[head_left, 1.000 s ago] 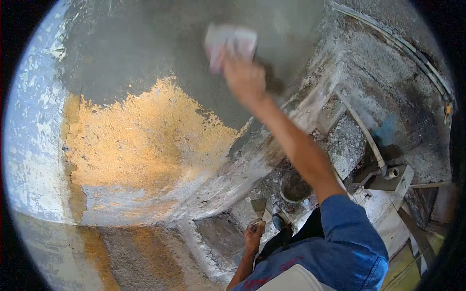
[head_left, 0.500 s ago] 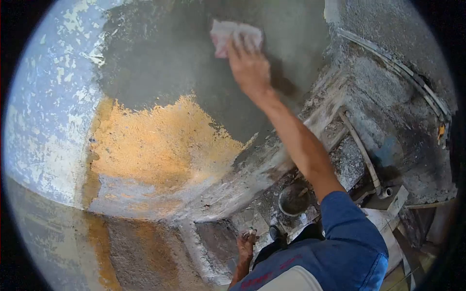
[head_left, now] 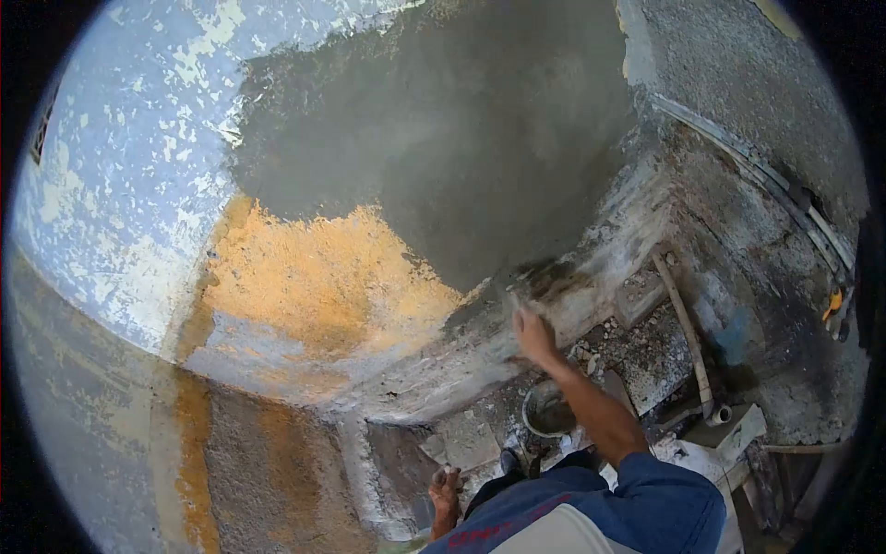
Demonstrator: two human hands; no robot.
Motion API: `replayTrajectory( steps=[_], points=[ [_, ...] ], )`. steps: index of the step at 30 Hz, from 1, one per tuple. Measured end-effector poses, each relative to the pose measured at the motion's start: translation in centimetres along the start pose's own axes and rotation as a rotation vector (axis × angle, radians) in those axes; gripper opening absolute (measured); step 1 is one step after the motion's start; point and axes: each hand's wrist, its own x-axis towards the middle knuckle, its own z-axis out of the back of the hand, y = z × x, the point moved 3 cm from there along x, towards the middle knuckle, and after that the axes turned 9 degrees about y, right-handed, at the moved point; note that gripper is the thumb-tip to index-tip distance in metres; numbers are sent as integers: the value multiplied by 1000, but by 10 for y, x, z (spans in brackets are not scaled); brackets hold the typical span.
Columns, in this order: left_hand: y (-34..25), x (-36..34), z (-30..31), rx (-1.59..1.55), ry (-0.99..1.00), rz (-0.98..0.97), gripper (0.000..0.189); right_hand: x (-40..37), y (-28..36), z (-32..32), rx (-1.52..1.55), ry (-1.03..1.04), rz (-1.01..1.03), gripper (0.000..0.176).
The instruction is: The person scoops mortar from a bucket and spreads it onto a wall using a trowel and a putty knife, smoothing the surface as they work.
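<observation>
My right hand (head_left: 533,332) is low in front of the wall's rough bottom edge, with the arm stretched forward. Motion smears its fingers, and a pale blur shows at their tips; the pinkish-white pad seen earlier cannot be made out. Above it spreads a patch of smooth grey plaster (head_left: 461,138) on the wall. Down by my body, my left hand (head_left: 445,494) has its fingers curled; what they hold, if anything, is too small to name. A round bucket (head_left: 550,408) stands on the floor below my right forearm.
Orange bare wall (head_left: 314,268) and flaking blue paint (head_left: 138,185) border the plaster. At the right, pipes (head_left: 757,166) run along the side wall, and a length of pipe (head_left: 685,332) leans there. Rubble (head_left: 614,342) lies by the wall's foot.
My right hand has come off the grey plaster and moved down to the wall's lower edge. The pinkish-white pad it pressed there no longer shows clearly. The view has shifted slightly.
</observation>
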Motion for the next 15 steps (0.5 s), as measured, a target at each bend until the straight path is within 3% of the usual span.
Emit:
replayTrajectory(
  steps=[1,2,4,5,6,7,9,11,13,15],
  points=[
    [0,-4,4,50,-35,18,43,24,3,17,-18,-326,214,36],
    [-1,-7,6,56,-33,18,43,38,33,65,5,-464,350,33],
    [-6,-16,11,79,-107,2,38,66,94,157,36,-529,384,31],
    [-10,-21,11,81,-107,0,38,67,132,200,24,-787,649,31],
    [-14,-27,12,84,-110,-36,37,78,154,229,-3,-581,380,33],
    [-17,-33,12,86,-113,-70,36,110,163,246,8,-696,454,36],
    [-30,-47,-1,51,-138,-110,35,141,177,248,16,-803,523,39],
    [-31,-54,-6,17,-163,-142,33,144,208,226,-484,-1028,587,47],
    [-24,-51,-7,-4,-133,-125,31,129,202,165,-546,-875,562,57],
    [-24,-47,-20,11,-109,-104,29,106,178,93,-615,-843,768,62]
  ],
)
